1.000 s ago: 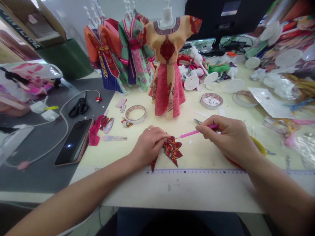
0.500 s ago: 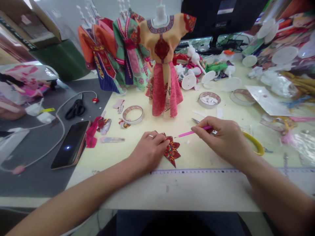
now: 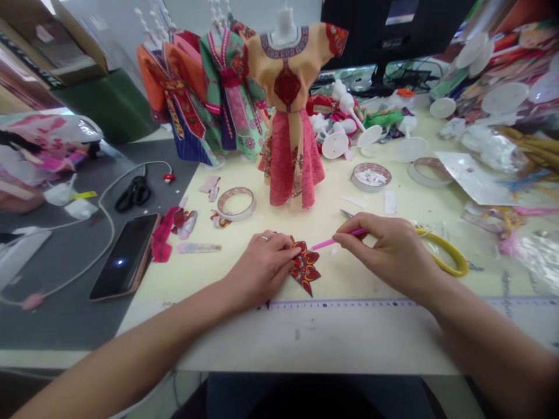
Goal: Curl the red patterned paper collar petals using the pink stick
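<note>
My left hand (image 3: 264, 265) presses a dark red patterned fabric piece (image 3: 307, 270) with pointed, petal-like edges down on the table. Its fingers are together and slightly curled, covering the left part of the piece. My right hand (image 3: 388, 247) pinches a slim pink pencil (image 3: 325, 242) between thumb and fingers. The pencil's tip is at the upper right edge of the fabric, and I cannot tell whether it touches. Behind the right hand a pointed metal tip (image 3: 346, 213) shows, the rest of that tool hidden. A ruler strip (image 3: 358, 304) lies just below both hands.
A doll stand wears a yellow top and pink skirt (image 3: 297, 151), with more dressed stands behind. Tape rolls (image 3: 236, 215) (image 3: 371, 185), a yellow ring (image 3: 456, 267) and fabric scraps (image 3: 162, 244) lie around. A phone (image 3: 124, 256) rests on the grey mat at left. A monitor (image 3: 388, 35) stands behind.
My right hand has moved slightly left, bringing the pencil tip to the fabric's edge. My left hand has shifted a little left, baring slightly more of the piece.
</note>
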Demonstrator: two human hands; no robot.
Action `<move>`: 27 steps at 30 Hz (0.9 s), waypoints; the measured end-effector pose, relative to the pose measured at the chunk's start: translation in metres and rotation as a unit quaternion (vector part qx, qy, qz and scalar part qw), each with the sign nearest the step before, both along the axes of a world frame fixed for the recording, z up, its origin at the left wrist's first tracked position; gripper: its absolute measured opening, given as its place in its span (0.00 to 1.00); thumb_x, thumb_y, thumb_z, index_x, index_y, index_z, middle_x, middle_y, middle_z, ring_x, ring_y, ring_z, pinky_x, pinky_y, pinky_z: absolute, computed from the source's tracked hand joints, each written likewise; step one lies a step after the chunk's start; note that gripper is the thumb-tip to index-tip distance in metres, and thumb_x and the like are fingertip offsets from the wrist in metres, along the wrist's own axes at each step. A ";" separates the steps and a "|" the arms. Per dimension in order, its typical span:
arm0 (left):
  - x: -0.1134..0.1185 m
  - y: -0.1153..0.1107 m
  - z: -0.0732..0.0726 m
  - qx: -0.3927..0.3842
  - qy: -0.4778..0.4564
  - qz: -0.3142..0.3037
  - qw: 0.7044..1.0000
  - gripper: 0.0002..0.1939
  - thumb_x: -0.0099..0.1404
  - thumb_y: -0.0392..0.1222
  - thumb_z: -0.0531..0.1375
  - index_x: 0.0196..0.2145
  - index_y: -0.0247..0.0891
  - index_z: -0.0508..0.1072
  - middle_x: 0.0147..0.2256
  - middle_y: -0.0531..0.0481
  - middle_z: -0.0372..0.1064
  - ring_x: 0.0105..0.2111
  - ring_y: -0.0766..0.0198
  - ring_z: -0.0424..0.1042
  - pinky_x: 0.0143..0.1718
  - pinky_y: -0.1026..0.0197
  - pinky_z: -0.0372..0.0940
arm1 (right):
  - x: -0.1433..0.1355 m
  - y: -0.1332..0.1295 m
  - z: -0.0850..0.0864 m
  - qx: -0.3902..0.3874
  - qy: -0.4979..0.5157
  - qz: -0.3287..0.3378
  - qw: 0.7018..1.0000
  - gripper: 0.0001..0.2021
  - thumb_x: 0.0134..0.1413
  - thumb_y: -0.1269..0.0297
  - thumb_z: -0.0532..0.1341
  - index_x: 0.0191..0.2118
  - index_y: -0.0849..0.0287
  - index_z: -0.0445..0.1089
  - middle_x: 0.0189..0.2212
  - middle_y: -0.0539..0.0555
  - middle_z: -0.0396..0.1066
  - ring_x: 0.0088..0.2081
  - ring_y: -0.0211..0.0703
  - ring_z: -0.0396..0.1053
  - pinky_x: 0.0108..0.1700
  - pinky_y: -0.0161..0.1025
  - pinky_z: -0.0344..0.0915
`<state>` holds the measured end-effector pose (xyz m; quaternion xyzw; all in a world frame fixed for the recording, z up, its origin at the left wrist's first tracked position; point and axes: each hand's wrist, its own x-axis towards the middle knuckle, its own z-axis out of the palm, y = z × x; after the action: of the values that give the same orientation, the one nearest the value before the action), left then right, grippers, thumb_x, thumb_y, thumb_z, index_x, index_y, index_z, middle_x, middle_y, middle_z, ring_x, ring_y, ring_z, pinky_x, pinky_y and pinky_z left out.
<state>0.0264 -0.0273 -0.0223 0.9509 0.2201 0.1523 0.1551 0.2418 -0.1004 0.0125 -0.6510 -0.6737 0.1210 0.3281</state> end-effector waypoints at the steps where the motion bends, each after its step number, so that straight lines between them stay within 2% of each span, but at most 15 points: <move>1: 0.000 0.000 0.000 -0.001 -0.002 -0.001 1.000 0.13 0.67 0.38 0.50 0.45 0.37 0.71 0.37 0.46 0.67 0.38 0.60 0.62 0.40 0.54 0.58 | -0.001 0.000 0.000 0.000 0.004 0.002 1.000 0.07 0.53 0.61 0.59 0.28 0.56 0.70 0.22 0.46 0.70 0.19 0.31 0.59 0.24 0.33 0.57; 6: 0.000 0.001 0.000 0.000 -0.003 -0.002 1.000 0.13 0.67 0.38 0.49 0.44 0.38 0.71 0.37 0.46 0.67 0.37 0.60 0.62 0.40 0.54 0.57 | -0.003 0.000 -0.003 -0.010 0.024 0.017 1.000 0.06 0.53 0.62 0.59 0.29 0.55 0.70 0.25 0.48 0.72 0.24 0.34 0.64 0.26 0.33 0.58; 27: -0.001 0.002 0.001 -0.015 -0.002 -0.001 1.000 0.15 0.67 0.37 0.49 0.48 0.39 0.69 0.38 0.45 0.67 0.38 0.59 0.63 0.40 0.53 0.58 | -0.003 0.005 -0.009 -0.025 0.019 -0.005 0.999 0.07 0.52 0.62 0.59 0.28 0.57 0.70 0.21 0.48 0.71 0.18 0.32 0.58 0.22 0.33 0.55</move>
<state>0.0259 -0.0253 -0.0217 0.9485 0.2207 0.1508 0.1701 0.2386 -0.0954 0.0030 -0.6602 -0.6607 0.1489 0.3248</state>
